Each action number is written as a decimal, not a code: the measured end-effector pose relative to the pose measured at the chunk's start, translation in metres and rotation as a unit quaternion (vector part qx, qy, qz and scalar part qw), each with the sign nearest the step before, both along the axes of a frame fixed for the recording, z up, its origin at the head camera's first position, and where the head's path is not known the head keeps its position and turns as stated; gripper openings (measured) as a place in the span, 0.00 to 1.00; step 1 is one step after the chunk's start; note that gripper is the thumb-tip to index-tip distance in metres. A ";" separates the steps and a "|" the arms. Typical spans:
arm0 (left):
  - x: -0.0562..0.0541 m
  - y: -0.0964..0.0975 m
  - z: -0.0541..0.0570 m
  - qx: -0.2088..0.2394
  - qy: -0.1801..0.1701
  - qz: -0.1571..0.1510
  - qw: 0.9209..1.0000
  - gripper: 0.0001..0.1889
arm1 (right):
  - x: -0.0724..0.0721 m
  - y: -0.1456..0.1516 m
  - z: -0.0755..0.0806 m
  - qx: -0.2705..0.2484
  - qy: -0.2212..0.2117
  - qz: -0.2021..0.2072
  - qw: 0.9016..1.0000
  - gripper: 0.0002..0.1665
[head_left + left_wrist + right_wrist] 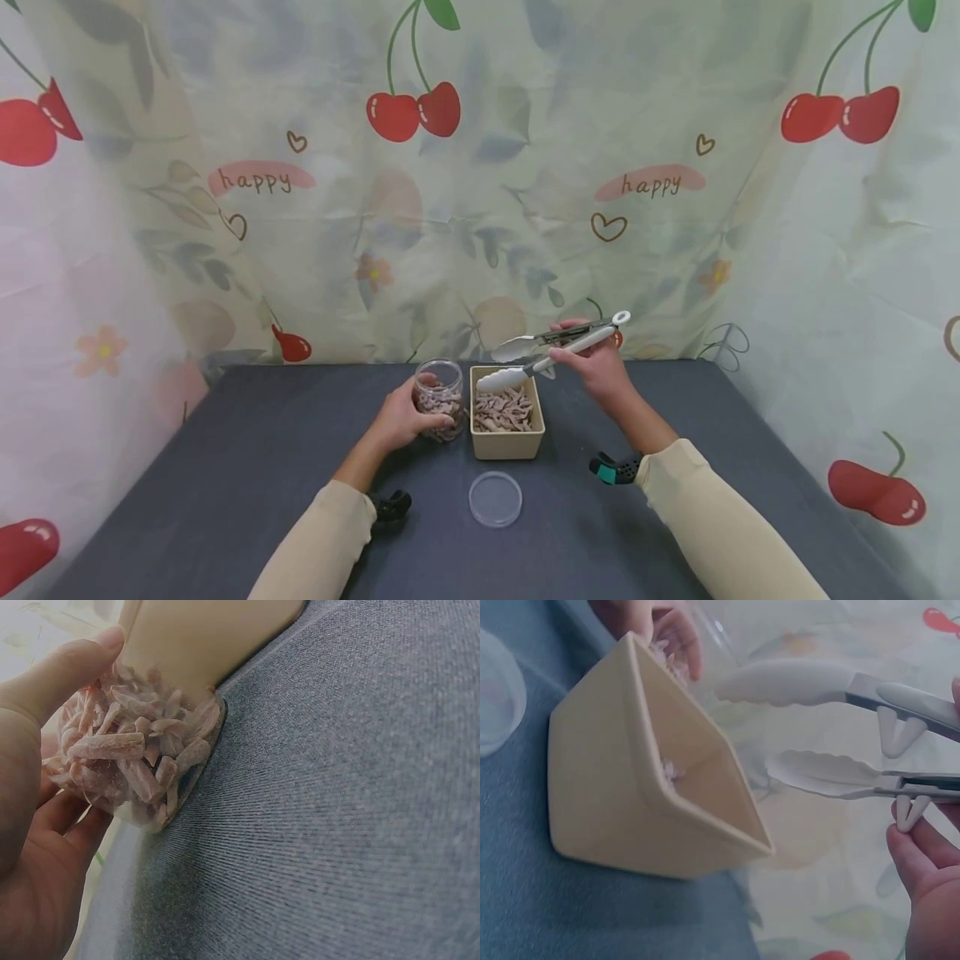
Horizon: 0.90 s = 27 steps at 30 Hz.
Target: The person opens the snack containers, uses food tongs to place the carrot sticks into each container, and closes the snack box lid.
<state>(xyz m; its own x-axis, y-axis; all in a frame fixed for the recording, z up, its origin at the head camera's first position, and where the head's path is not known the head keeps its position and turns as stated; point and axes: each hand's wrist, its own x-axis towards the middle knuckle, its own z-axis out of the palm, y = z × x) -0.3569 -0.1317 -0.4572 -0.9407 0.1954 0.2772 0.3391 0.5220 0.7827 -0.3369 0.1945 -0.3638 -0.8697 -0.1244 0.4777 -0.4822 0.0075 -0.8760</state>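
Observation:
My left hand (401,417) grips a clear open-topped jar (439,375), fingers behind and thumb across its front. Pale brownish dried strips (135,742) fill its lower part, and its base is at the cloth in the left wrist view. Just right of the jar stands a beige rectangular bin (506,447) with more of the same strips (502,410) inside. My right hand (592,362) holds white-and-grey tongs (581,337) by the handles above the bin. Their scalloped white tips (817,769) are spread apart with nothing between them.
A round clear lid (495,499) lies on the dark grey tablecloth (262,467) in front of the bin. Behind the table hangs a cherry-print curtain (465,208), which also runs down both sides. A thin cord (726,343) shows at the back right corner.

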 end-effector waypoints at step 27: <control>-0.001 0.001 -0.001 0.002 0.012 -0.001 1.000 0.38 | -0.015 -0.012 -0.048 0.043 -0.045 0.044 0.997 0.29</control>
<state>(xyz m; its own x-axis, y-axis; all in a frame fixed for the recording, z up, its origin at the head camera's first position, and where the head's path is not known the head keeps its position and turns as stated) -0.3576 -0.1312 -0.4584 -0.9337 0.1959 0.2998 0.3581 0.5179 0.7769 -0.3519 0.1823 -0.4113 -0.8921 -0.2397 0.3831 -0.4043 0.0447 -0.9135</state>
